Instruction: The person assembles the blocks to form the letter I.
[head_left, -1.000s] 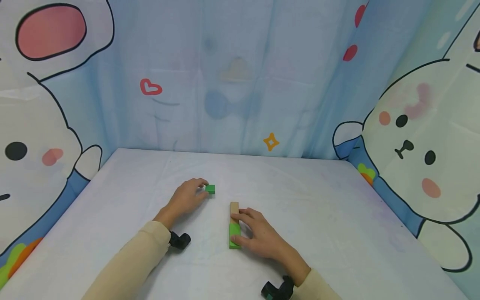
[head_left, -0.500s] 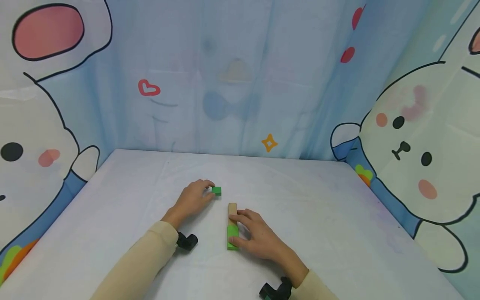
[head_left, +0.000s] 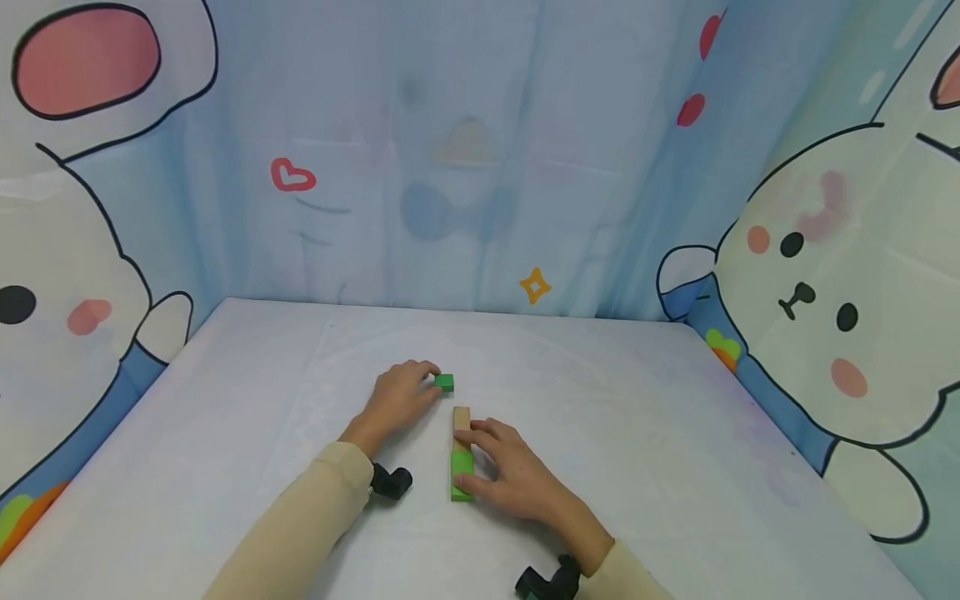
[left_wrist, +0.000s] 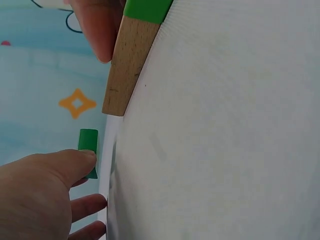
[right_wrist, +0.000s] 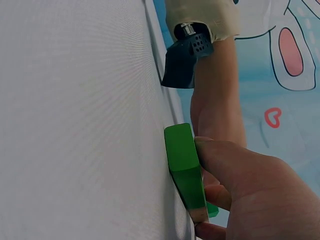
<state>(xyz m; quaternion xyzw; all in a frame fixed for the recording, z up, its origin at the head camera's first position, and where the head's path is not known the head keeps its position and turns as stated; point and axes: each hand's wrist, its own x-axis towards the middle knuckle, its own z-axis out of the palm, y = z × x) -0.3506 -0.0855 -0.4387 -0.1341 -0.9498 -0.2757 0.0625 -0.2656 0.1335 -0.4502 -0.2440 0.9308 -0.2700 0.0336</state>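
Observation:
My left hand [head_left: 401, 396] pinches a small green block [head_left: 446, 382] between thumb and fingers, just beyond the far end of a short row. That row consists of a bare wooden block [head_left: 461, 421] at the far end and a bright green block [head_left: 461, 467] at the near end, lying end to end. From the right side, my right hand [head_left: 513, 471] touches the row, one fingertip at the wooden block and the thumb at the green one. The left wrist view shows the held block [left_wrist: 88, 140] apart from the wooden block's end [left_wrist: 117, 95].
A white cloth covers the table [head_left: 637, 433] under both hands. Behind it hangs a blue curtain [head_left: 337, 250] with printed cartoon animals. Each wrist wears a black camera, such as the left one's camera [head_left: 392, 482].
My left hand has carried the small green block to the right, toward the row's far end. My right hand has stayed at the row. The view has shifted slightly.

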